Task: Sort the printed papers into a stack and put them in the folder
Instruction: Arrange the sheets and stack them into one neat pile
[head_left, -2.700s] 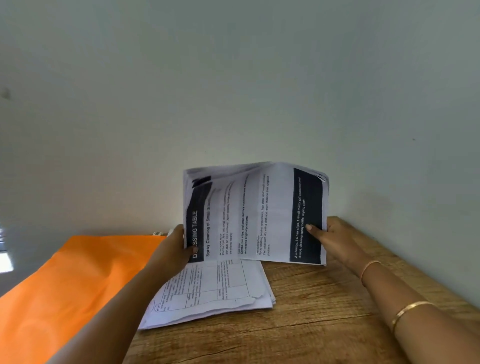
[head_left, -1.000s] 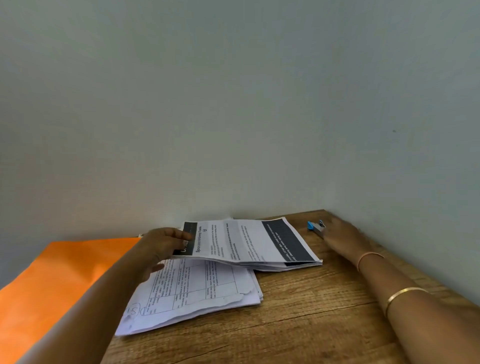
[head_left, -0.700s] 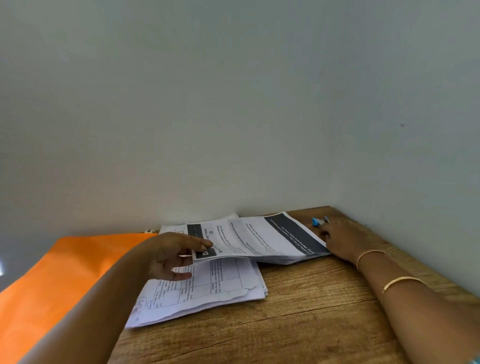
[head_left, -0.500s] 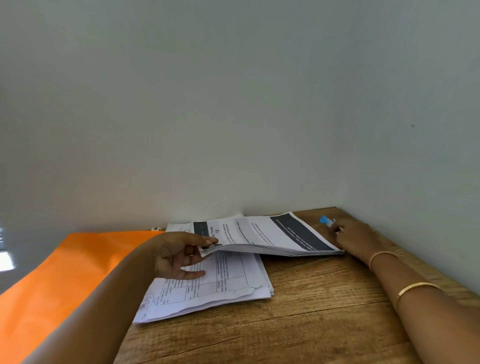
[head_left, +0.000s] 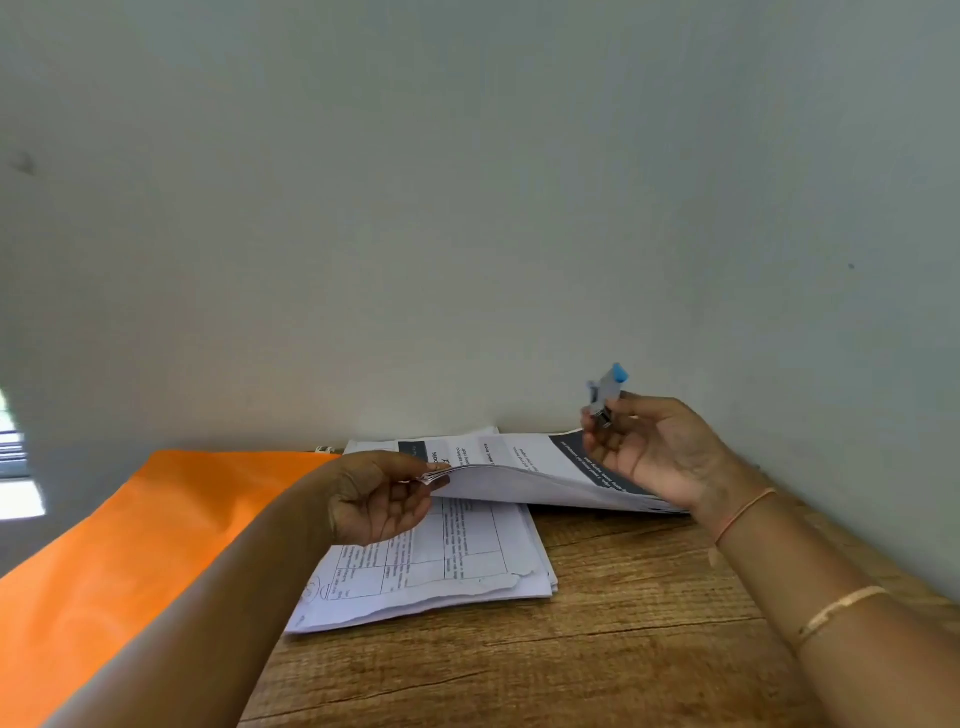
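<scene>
A: Quick, where are the papers?
B: Two lots. The top bundle (head_left: 519, 474), dark band on its front pg, lies slanted across the far end of the bottom stack (head_left: 467, 564). That stack sits flat on the tabletop (head_left: 597, 654). The bundle's left edge is lifted; its right end is down on the wood near the corner.
A: What's lifting it?
B: The left hand (head_left: 376, 501). Thumb on top, fingers curled under, pinching that raised left edge.
A: And the other?
B: The right hand (head_left: 657, 449) is up over the bundle's right end. Fingers curled, pinching a small grey thing (head_left: 602, 392) w/ a blue end betw. thumb & fingertips. Can't tell what it is, or whether the heel of the hand touches the sheets.
A: Folder?
B: The orange folder (head_left: 130, 545) lies flat on the left, next to the bottom stack. The left arm hides where they'd meet.
A: Anything else?
B: Two thin bangles (head_left: 743, 515) on the right wrist & forearm. Plain pale wall (head_left: 467, 208) behind & to the right.
</scene>
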